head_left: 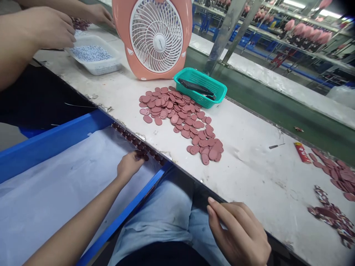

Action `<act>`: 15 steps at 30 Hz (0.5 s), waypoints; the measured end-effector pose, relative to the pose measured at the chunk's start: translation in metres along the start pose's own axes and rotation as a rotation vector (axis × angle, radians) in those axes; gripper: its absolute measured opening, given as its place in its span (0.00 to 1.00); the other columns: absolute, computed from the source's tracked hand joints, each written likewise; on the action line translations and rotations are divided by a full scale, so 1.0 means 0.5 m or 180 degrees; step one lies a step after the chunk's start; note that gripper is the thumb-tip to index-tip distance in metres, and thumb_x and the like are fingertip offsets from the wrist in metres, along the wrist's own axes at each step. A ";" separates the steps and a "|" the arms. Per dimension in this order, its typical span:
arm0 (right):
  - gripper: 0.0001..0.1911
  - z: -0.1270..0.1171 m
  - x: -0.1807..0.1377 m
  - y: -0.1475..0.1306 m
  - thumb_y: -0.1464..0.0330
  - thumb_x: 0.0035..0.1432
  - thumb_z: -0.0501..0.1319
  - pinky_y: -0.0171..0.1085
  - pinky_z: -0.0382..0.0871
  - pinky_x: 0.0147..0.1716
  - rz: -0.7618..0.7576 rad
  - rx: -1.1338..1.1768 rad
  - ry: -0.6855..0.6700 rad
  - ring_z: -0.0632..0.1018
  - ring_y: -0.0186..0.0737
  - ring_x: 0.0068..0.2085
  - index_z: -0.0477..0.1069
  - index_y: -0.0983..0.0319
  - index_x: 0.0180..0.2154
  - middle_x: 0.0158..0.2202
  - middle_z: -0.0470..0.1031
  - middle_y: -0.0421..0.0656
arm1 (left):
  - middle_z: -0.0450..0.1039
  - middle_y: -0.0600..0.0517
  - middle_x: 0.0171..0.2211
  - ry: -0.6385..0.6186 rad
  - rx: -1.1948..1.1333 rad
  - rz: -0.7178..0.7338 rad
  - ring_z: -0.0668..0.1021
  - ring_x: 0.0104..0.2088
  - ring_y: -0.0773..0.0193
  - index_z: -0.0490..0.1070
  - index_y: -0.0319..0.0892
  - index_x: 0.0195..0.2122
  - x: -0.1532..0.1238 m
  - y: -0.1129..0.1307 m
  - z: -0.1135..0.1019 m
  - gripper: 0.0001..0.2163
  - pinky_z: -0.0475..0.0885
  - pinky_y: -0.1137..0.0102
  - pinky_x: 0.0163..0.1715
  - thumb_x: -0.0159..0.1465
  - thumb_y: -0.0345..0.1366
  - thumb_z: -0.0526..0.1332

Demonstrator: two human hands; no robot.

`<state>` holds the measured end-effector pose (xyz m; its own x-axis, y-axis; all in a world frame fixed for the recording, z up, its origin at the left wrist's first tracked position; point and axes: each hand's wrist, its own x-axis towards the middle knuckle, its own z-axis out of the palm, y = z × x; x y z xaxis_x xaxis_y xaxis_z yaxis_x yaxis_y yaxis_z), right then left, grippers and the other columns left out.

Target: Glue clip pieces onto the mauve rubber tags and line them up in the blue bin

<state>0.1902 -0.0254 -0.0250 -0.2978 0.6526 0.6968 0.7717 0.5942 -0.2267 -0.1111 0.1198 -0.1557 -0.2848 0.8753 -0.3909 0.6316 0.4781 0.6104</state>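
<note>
Long white, scuffed counter (249,173). It carries the work stock within arm's reach.

Blue-rimmed tray (55,142) lined with a white sheet (55,192). It sits below the near edge of the counter, probably as a catch surface.

Salmon-pink table fan (155,37). It stands upright at the back.

Heap of flat pink oval pieces (180,114). It lies loose in the middle of the counter, just beside a teal plastic mesh basket (219,90).

Left hand (129,166). It reaches over the sheet, fingers pinched narrow on the row of small dark maroon pieces (130,137) lined along the counter edge.

Right hand (238,232). It is loosely curled and empty, resting at the counter edge above the lap.
</note>
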 end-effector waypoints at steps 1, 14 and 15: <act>0.14 -0.001 -0.004 0.006 0.85 0.54 0.68 0.37 0.69 0.27 0.0035 -0.0048 -0.0003 0.73 0.36 0.29 0.77 0.72 0.44 0.28 0.75 0.46 | 0.77 0.47 0.46 -0.0037 0.0165 -0.0004 0.79 0.47 0.53 0.75 0.41 0.48 0.010 -0.002 0.010 0.13 0.75 0.52 0.48 0.66 0.42 0.66; 0.19 0.000 -0.033 0.027 0.85 0.52 0.70 0.37 0.72 0.30 0.0144 -0.0116 -0.0143 0.75 0.36 0.30 0.77 0.69 0.45 0.31 0.78 0.46 | 0.76 0.45 0.52 -0.0165 0.0794 0.0037 0.79 0.48 0.52 0.73 0.42 0.53 0.035 -0.008 0.054 0.17 0.76 0.53 0.47 0.68 0.45 0.63; 0.19 -0.001 -0.032 0.027 0.85 0.52 0.70 0.37 0.72 0.30 0.0156 -0.0128 -0.0140 0.76 0.36 0.30 0.77 0.68 0.45 0.31 0.78 0.45 | 0.76 0.45 0.52 -0.0164 0.0787 0.0047 0.79 0.48 0.52 0.73 0.42 0.54 0.035 -0.008 0.055 0.17 0.76 0.52 0.47 0.68 0.45 0.63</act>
<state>0.2058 -0.0283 -0.0389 -0.2828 0.7009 0.6548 0.8077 0.5423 -0.2315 -0.0986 0.1311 -0.1838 -0.2411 0.8742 -0.4216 0.7944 0.4273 0.4318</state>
